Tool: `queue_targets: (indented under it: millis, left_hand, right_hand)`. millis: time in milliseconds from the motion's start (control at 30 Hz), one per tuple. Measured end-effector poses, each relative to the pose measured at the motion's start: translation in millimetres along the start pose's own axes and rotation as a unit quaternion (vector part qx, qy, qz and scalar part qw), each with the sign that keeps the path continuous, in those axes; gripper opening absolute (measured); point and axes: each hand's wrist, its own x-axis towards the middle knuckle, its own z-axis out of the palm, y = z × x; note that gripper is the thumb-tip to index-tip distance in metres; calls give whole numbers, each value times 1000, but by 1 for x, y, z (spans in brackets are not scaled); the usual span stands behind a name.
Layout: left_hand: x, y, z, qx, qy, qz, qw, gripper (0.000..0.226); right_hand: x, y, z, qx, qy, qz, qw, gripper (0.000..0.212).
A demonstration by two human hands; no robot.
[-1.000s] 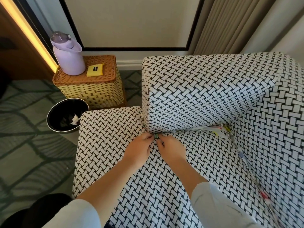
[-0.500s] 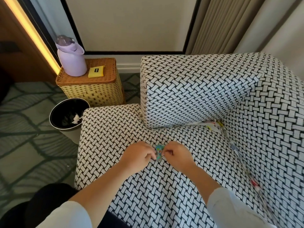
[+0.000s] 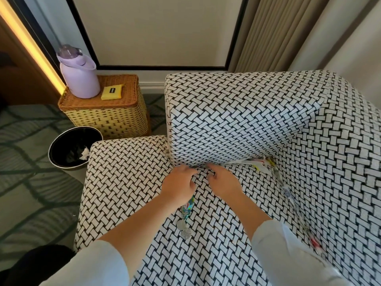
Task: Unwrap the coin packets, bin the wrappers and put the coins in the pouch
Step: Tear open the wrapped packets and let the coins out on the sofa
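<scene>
My left hand (image 3: 178, 185) grips a colourful coin wrapper (image 3: 188, 206) that hangs down below it over the sofa seat (image 3: 123, 182). Two silver coins (image 3: 184, 228) sit just under the wrapper's lower end, on or right above the seat. My right hand (image 3: 223, 181) is a little to the right, apart from the left one, with its fingers curled downward; what is under them is hidden. A strip of several more coin packets (image 3: 285, 188) runs along the seam of the sofa on the right. The yellow pouch (image 3: 112, 92) lies on a wicker basket (image 3: 107, 118). The black bin (image 3: 61, 159) stands on the floor to the left.
A purple bottle (image 3: 79, 77) stands on the wicker basket beside the pouch. The bin holds a crumpled white scrap (image 3: 85, 153). The sofa's armrest block (image 3: 237, 116) rises just beyond my hands. Patterned green carpet (image 3: 31, 193) lies to the left, curtains (image 3: 268, 32) behind.
Both hands pinched one packet together; now they have separated. The wrapper hangs from my left hand and two coins have come out below it.
</scene>
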Motion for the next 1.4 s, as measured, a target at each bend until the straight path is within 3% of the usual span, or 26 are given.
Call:
queue_targets:
  millis: [167,333,433,500,567,667,900,1133,1400]
  left_hand:
    - [20,4,15,98,0,-35,995,53]
    - [22,1,26,115,15,-29,993,54]
    - [23,-4,26,114,3,-16,993,56]
    - [23,-4,26,113,1,-13,993,57]
    - [23,-4,26,112,0,-14,994,57]
    - [24,-4,26,105,4,-14,994,55]
    - [18,0,22,-40,82,-57,994,46]
    - [37,1,8,-8,-43,-99,994,14]
    - [55,-11,4,-26,-99,-130,986,36]
  right_hand:
    - [19,-6,0,-127,-28,-10,991,31]
    - [24,-3,-2,-138,-12,-34,990,25]
    - [7,9,-1,-68,21,-90,993,34]
    - [-4,18,3,10,30,-103,994,28]
    - [-8,24,7,88,30,-88,992,20]
    - [-4,21,5,224,23,4,974,20]
    - [19,-8,5,68,-23,27,997,31]
    - [42,-25,-7,-21,-169,116,978,19]
    - [60,-26,-8,49,-234,143,961,26]
